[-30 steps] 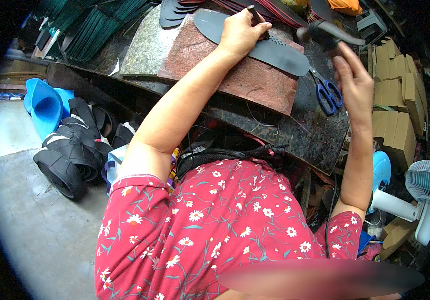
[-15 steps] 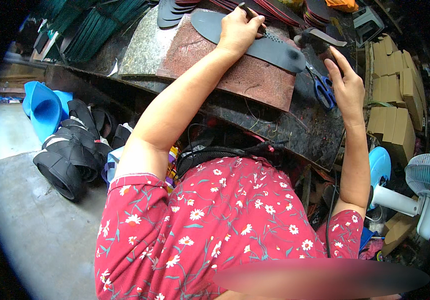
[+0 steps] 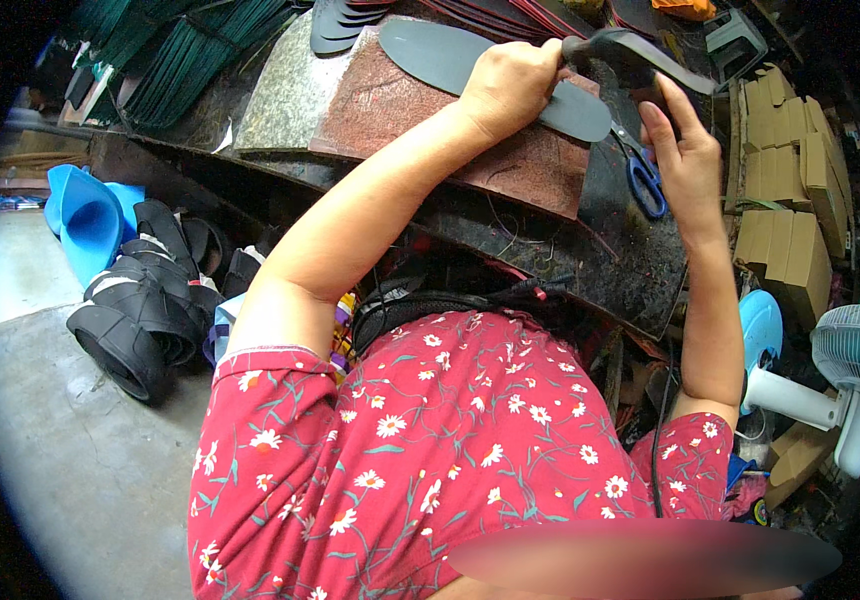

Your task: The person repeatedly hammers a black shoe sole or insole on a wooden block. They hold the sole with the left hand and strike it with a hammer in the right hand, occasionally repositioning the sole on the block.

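Observation:
A long grey shoe insole [image 3: 430, 52] lies on a reddish-brown board [image 3: 370, 105] at the workbench's far side. My left hand [image 3: 510, 90] is closed in a fist over the insole's right half. The dark rod-like punch it grips is mostly hidden behind the fingers. Just right of that fist is a hammer [image 3: 630, 50] with a black head and a curved claw. My right hand [image 3: 688, 165] holds the hammer, its handle largely out of sight and its fingers partly extended. Below the hammer lie blue-handled scissors [image 3: 647, 185], near my right wrist.
Stacked grey insoles [image 3: 335, 25] and dark green strips [image 3: 185, 70] sit at the back. Cardboard boxes [image 3: 785, 240] and a white fan [image 3: 845, 350] stand right. Black shoe parts [image 3: 135, 320] and a blue piece [image 3: 90, 220] lie left, by the floor [image 3: 60, 430].
My left hand has moved right along the insole, covering its row of small holes. The hammer has risen and shifted left, its head coming close beside my left fist.

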`<state>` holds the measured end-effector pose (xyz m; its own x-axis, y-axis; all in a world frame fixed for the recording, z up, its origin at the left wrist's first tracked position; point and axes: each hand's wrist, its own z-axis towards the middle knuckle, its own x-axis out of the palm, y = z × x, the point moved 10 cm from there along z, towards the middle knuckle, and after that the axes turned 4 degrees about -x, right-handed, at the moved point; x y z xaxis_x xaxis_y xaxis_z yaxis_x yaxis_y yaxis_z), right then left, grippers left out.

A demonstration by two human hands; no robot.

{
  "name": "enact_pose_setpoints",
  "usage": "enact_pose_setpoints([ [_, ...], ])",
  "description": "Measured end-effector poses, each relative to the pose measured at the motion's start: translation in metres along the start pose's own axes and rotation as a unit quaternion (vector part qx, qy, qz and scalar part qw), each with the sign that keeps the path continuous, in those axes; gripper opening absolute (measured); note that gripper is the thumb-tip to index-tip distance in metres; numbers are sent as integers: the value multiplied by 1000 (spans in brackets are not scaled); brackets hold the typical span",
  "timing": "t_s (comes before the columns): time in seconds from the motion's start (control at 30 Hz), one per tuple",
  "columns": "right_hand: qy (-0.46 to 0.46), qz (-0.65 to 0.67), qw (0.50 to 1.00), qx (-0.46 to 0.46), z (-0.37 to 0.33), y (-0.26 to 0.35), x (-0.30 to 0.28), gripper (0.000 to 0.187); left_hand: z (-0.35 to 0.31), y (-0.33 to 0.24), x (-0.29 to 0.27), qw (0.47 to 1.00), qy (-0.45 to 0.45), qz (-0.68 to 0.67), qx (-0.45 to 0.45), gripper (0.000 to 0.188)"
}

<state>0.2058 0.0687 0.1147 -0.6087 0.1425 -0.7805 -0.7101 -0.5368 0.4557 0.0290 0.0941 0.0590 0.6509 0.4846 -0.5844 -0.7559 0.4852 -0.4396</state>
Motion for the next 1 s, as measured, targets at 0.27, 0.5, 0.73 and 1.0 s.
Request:
enact_pose_setpoints([
  [0.27,58,-64,992,90,-16,-56,24,40,-15,88,13,813,-87,-459,-348,13],
  [0.5,81,-101,985,116,-19,-69,29,40,-8,71,-3,944,-37,-211,-249,18],
  [0.73,-22,151,985,77,0,-11,-17,36,-2,57,-12,972,-44,-145,-179,23],
  [1.0,-128,106,973,-162,-1,55,-42,37,-2,1,0,1000,7,18,12,24],
])
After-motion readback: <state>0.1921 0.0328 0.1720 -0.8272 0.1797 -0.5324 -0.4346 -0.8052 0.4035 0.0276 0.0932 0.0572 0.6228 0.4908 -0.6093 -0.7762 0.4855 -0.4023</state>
